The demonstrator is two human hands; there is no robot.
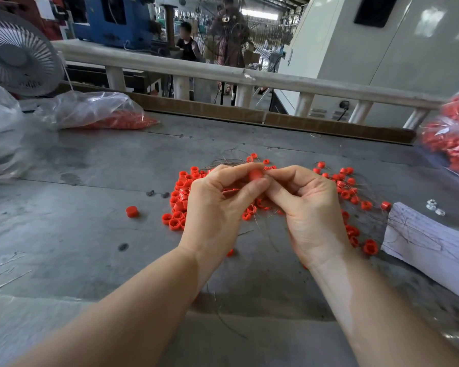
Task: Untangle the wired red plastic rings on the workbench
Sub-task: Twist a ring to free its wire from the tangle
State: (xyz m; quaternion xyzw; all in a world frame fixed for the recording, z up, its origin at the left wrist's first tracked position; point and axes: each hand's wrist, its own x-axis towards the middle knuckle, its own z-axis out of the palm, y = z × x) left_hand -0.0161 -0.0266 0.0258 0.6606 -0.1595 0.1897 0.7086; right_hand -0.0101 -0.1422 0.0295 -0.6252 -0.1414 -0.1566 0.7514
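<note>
Both hands' fingers — left hand (pixel 217 205), right hand (pixel 309 207) — pinch one red ring (pixel 255 175) above the wire-snarled pile (pixel 180 200).

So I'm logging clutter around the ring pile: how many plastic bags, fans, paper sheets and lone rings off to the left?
Plastic bags: 3
Fans: 2
Paper sheets: 1
Lone ring: 1
Total: 7

A white fan (pixel 16 53) stands far left, a railing (pixel 223 72) runs behind, white paper (pixel 429 245) lies right beside small metal nuts (pixel 435 207).
</note>
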